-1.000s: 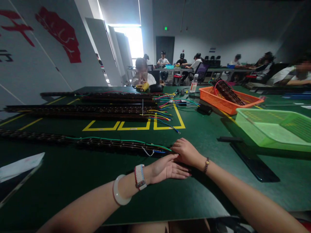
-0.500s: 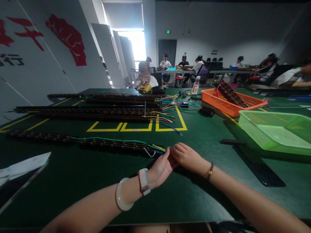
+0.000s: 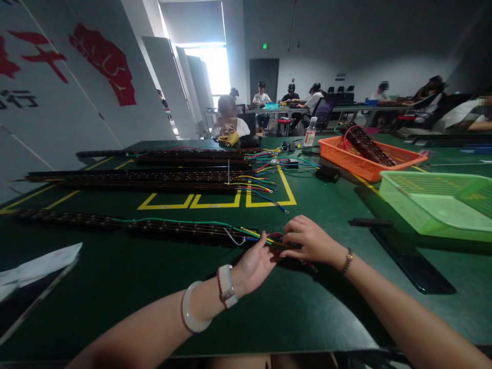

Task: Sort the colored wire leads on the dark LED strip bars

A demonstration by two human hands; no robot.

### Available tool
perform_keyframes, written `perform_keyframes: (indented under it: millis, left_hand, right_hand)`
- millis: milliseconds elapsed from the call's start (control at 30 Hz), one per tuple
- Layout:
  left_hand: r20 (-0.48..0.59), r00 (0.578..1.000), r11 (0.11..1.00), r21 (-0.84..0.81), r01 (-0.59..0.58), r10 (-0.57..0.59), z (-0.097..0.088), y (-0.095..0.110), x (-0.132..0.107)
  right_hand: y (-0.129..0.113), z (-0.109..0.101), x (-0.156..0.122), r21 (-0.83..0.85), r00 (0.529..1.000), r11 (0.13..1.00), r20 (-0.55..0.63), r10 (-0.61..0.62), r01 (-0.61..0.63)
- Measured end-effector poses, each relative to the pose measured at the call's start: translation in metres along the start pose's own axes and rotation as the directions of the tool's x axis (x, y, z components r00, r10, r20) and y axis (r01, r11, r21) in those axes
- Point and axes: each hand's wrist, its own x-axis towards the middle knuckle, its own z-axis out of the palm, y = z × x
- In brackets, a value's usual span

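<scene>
Head camera view: a green counter (image 3: 161,287) spreads across the foreground of a workroom, and a person in a white top (image 3: 242,127) sits beyond its far edge. Nearest the worker, a long dark strip bundle (image 3: 161,226) lies lengthwise on the counter, its wired end reaching the two hands near the middle. Farther back, more strip bundles (image 3: 154,177) lie roughly parallel to it, colored leads fanning out at their right ends.

To the right, a light green basket (image 3: 430,220) stands in front of an orange basket (image 3: 348,163), which holds a tilted dark bundle (image 3: 365,144). A flat black panel (image 3: 415,264) lies below the green basket, well apart from the hands.

The left hand (image 3: 255,264), palm turned up, has wires (image 3: 249,232) passing between its thumb and fingers. The right hand (image 3: 311,241), palm down and fairly narrow, bends its fingers over the same wires. Whether either hand pinches them cannot be told.

A clear bottle (image 3: 310,135) stands upright beside the orange basket. On the left wrist sit a pale bangle (image 3: 188,307) and a watch (image 3: 226,288). A white cable tie (image 3: 232,239) loops from the near bundle; small ring terminals (image 3: 314,268) show just below the right hand.
</scene>
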Motion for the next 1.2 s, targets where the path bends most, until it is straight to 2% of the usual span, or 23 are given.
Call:
perform_keyframes:
  millis: [67, 167, 400, 500, 667, 900, 1033, 1200]
  left_hand:
    - [-0.008, 1.0, 1.0, 0.006, 0.013, -0.013, 0.0, 0.0, 0.0]
    - [0.003, 1.0, 1.0, 0.007, 0.013, -0.013, 0.0, 0.0, 0.001]
    - [0.06, 0.998, 0.998, -0.056, -0.032, 0.036, 0.001, -0.001, 0.003]
    - [0.072, 0.997, 0.998, -0.06, -0.024, 0.028, 0.002, -0.001, 0.003]
    - [0.032, 0.998, 0.999, 0.01, -0.045, 0.045, 0.003, -0.001, -0.001]
    - [0.019, 0.995, 0.991, 0.086, -0.098, 0.097, 0.0, -0.004, -0.001]
    - [0.016, 0.996, 0.991, 0.099, -0.091, 0.09, 0.001, -0.004, -0.002]
    - [0.014, 0.996, 0.989, 0.12, -0.087, 0.086, 0.002, -0.004, -0.003]
  right_hand:
    - [-0.001, 0.003, 0.001, -0.07, 0.997, 0.997, 0.074, -0.029, 0.034]
    - [-0.003, 0.004, 0.003, -0.159, 0.991, 0.985, 0.125, -0.04, 0.06]
    - [-0.012, 0.01, 0.005, -0.256, 0.977, 0.952, 0.169, -0.129, 0.17]
    - [-0.013, 0.011, 0.005, -0.26, 0.98, 0.951, 0.147, -0.136, 0.17]
    - [-0.001, 0.009, 0.002, -0.178, 1.0, 0.984, 0.017, -0.004, 0.007]
    - [0.023, 0.022, -0.002, -0.138, 0.976, 0.968, -0.082, 0.2, -0.21]
    - [0.032, 0.033, 0.0, -0.128, 0.959, 0.955, -0.124, 0.253, -0.269]
    - [0.041, 0.043, 0.006, -0.16, 0.956, 0.947, -0.147, 0.255, -0.278]
